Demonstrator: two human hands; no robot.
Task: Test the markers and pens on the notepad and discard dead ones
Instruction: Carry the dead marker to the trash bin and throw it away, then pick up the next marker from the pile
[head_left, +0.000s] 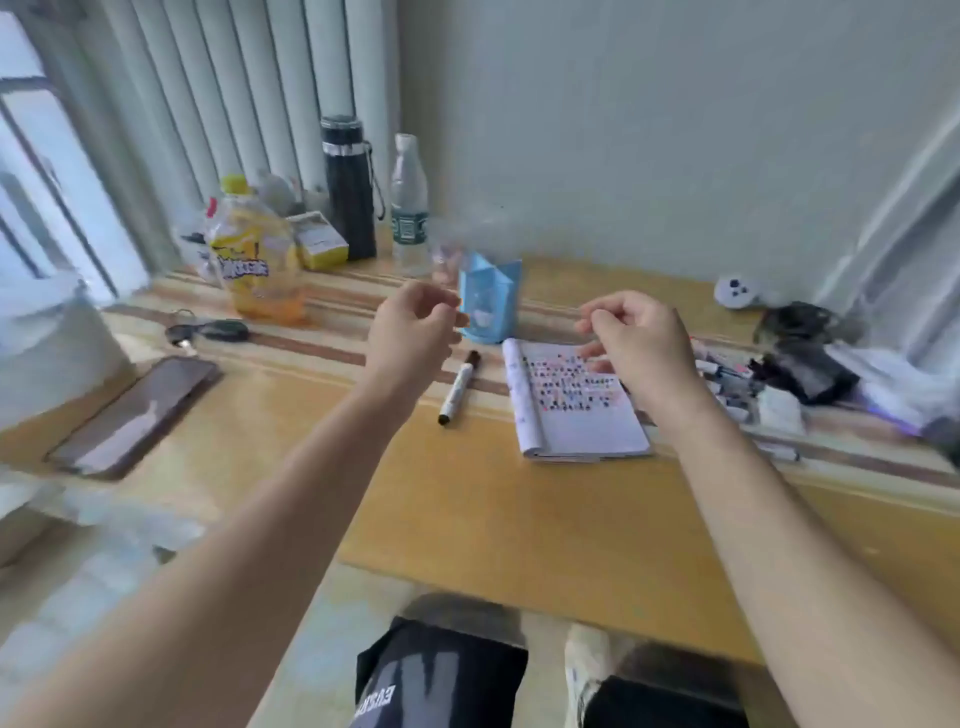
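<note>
Left hand (410, 332) raised over counter (519, 519), fingers loosely curled, holding nothing visible. Capped marker (458, 388) flat on counter just left of notepad (576, 402). Right hand (636, 338) above notepad, fingertips pinched together, contents unclear. Pen pile (727, 387) right of notepad.

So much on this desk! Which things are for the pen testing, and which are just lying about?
For the job: white notepad with coloured marks; black-capped white marker; heap of pens.

Lying about: dark phone; black flask; yellow juice bottle; clear water bottle; car key.
</note>
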